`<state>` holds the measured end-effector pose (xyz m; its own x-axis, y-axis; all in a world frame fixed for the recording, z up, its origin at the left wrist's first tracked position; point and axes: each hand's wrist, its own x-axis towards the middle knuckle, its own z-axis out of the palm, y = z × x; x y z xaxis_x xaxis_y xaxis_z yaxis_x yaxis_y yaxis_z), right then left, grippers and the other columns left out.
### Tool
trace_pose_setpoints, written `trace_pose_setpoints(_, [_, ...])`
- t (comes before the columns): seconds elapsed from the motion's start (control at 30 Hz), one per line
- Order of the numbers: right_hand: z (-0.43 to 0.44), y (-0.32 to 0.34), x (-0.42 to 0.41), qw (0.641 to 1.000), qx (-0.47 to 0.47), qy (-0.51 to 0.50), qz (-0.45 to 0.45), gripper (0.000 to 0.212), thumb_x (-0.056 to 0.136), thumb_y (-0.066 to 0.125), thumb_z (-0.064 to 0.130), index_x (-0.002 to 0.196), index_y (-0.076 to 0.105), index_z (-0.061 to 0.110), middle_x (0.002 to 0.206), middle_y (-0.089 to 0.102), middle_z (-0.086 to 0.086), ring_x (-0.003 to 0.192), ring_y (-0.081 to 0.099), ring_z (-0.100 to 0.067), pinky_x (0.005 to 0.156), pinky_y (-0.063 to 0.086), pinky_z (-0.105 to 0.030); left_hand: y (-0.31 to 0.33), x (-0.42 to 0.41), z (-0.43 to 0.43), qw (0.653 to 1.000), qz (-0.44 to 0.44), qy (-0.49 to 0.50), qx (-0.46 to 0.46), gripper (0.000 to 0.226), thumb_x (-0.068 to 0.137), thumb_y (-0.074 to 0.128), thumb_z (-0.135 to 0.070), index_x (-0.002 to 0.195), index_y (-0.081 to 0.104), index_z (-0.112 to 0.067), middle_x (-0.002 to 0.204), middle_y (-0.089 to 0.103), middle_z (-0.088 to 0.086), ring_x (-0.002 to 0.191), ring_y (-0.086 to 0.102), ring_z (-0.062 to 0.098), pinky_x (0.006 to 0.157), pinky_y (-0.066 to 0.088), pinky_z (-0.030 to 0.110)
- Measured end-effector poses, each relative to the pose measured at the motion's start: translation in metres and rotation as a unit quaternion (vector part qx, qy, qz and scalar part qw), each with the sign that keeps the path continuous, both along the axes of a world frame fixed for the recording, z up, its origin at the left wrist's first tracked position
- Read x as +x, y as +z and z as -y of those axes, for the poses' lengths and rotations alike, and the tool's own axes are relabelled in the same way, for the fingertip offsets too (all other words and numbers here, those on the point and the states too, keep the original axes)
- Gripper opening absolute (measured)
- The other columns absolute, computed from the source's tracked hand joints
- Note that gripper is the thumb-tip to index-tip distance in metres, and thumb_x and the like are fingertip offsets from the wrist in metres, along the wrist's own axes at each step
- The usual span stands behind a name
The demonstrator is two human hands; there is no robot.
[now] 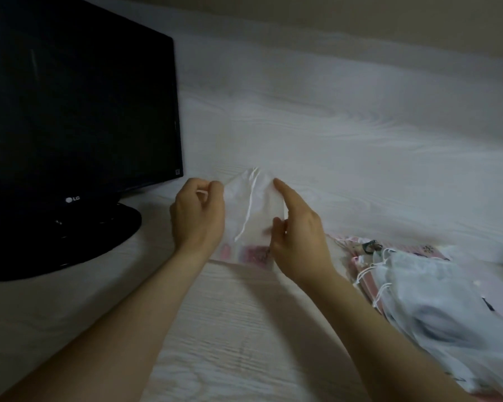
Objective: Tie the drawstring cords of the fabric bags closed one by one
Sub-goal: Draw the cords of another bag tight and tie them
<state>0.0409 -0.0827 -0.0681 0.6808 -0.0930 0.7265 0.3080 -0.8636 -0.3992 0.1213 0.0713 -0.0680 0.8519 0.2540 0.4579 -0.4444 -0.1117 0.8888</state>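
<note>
A small white fabric bag [256, 216] with a pink print near its bottom is held up above the white table. A white drawstring cord [249, 207] hangs down its front from the gathered top. My left hand [198, 216] pinches one end of the cord at the bag's upper left. My right hand [298, 236] is at the bag's right edge, with its forefinger stretched out along the top edge and the thumb and other fingers curled on the fabric.
A black monitor [76, 111] on its round stand [70, 236] fills the left side. A pile of several more drawstring bags [418, 288] lies at the right. The white wood-grain table [331, 134] stretches behind.
</note>
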Motion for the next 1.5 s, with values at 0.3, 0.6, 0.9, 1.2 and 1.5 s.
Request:
trace_pose_setpoints(0.3, [-0.026,-0.014,0.060,0.985,-0.047,0.021,-0.167,0.091,0.089,0.064,0.018,0.162,0.012,0.002,0.168,0.021,-0.012,0.146,0.037,-0.033,0.118,0.032,-0.032,-0.025,0.036,-0.025,0.966,0.045,0.103,0.234,0.027,0.090,0.060,0.001,0.093,0.059,-0.026,0.108,0.065,0.003,0.104,0.062,0.030,0.092,0.051,0.044])
trace_pose_setpoints(0.6, [-0.021,-0.052,0.078,0.973,-0.080,-0.116,-0.182,0.077,0.099,0.060,0.035,0.162,0.017,0.028,0.170,0.002,-0.011,0.139,0.038,-0.041,0.107,0.042,-0.050,-0.035,0.031,-0.024,0.838,-0.079,-0.012,0.539,0.047,0.102,0.053,-0.027,0.148,0.045,-0.031,0.154,0.042,0.003,0.139,0.036,0.030,0.110,0.030,0.049])
trace_pose_setpoints(0.9, [-0.027,-0.044,0.075,0.936,-0.177,-0.031,-0.302,0.081,0.087,0.029,0.060,0.160,0.031,0.025,0.164,0.035,0.002,0.151,0.030,-0.021,0.117,0.026,-0.047,-0.032,0.025,-0.022,0.802,-0.163,-0.038,0.573,0.044,0.102,0.040,-0.051,0.134,0.057,-0.026,0.149,0.048,0.007,0.140,0.033,0.034,0.118,0.022,0.061])
trace_pose_setpoints(1.2, [-0.032,-0.011,0.049,0.984,-0.057,-0.139,-0.097,0.035,0.089,0.050,0.008,0.120,0.064,0.016,0.108,0.069,-0.007,0.101,0.061,-0.030,0.087,0.048,-0.045,-0.025,0.007,-0.003,0.896,0.059,-0.054,0.437,0.010,0.094,0.060,-0.016,0.098,0.061,-0.025,0.109,0.057,-0.003,0.114,0.049,0.022,0.095,0.046,0.038])
trace_pose_setpoints(1.5, [0.011,0.012,-0.017,0.982,-0.050,-0.153,-0.098,0.026,0.086,0.049,0.003,0.110,0.057,0.012,0.095,0.064,-0.010,0.087,0.060,-0.033,0.071,0.048,-0.043,-0.040,-0.040,0.046,0.852,0.102,-0.284,0.429,0.025,0.090,0.059,-0.020,0.072,0.046,-0.031,0.076,0.054,-0.012,0.069,0.056,0.008,0.061,0.037,0.020])
